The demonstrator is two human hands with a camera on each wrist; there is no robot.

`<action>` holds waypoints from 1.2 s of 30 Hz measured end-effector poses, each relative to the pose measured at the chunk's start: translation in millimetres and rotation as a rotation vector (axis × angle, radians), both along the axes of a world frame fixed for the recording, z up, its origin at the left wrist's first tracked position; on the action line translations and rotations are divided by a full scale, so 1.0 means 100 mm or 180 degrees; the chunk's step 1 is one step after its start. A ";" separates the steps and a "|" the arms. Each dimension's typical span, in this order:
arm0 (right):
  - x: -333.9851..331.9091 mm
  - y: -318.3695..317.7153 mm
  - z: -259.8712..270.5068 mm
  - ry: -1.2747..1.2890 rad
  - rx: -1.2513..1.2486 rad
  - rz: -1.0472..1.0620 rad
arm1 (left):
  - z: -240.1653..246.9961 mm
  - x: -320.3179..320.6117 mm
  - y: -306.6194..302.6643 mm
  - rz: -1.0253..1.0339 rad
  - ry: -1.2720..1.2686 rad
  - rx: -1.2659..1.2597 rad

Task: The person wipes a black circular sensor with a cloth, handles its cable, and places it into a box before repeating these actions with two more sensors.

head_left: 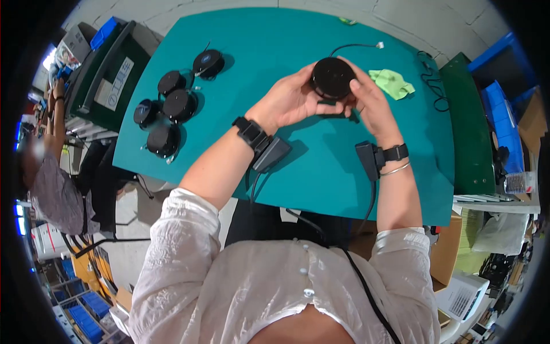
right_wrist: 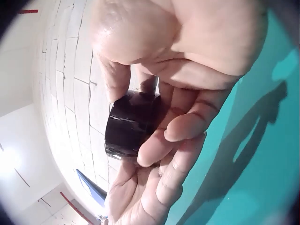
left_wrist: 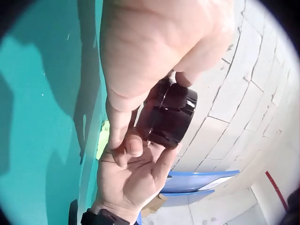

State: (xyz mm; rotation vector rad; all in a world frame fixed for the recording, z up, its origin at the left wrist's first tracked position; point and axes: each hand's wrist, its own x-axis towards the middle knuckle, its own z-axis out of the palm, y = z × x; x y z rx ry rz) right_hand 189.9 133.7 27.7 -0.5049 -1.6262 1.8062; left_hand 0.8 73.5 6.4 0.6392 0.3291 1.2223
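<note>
A glossy black round part (head_left: 333, 78) is held above the green table, its flat face up toward the head view. The left hand (head_left: 291, 98) grips its left side, and the right hand (head_left: 372, 102) grips its right side with the thumb at the rim. In the left wrist view the part (left_wrist: 169, 117) shows side-on between both hands. The right wrist view has its dark side (right_wrist: 129, 124) between thumb and fingers. A thin dark cable with a white connector (head_left: 380, 45) lies beyond the part; where it joins is hidden.
Several similar black round parts (head_left: 180, 105) with short cables stand on the table's left side. A light green cloth (head_left: 392, 83) lies right of the hands, and a black cable (head_left: 433, 86) near the right edge. At the far left sits another person (head_left: 57, 195).
</note>
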 end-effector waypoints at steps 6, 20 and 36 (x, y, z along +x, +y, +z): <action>-0.05 -0.02 -0.04 -0.0272 0.0255 -0.0193 | 0.06 -0.04 -0.07 0.0360 0.0030 -0.0142; 0.07 -0.04 0.03 -0.0173 0.0112 -0.0185 | 0.10 -0.05 -0.10 -0.0060 0.0004 0.0122; 0.03 -0.05 0.01 -0.0444 0.0260 -0.0022 | -0.10 -0.10 -0.03 0.0022 0.0203 0.0071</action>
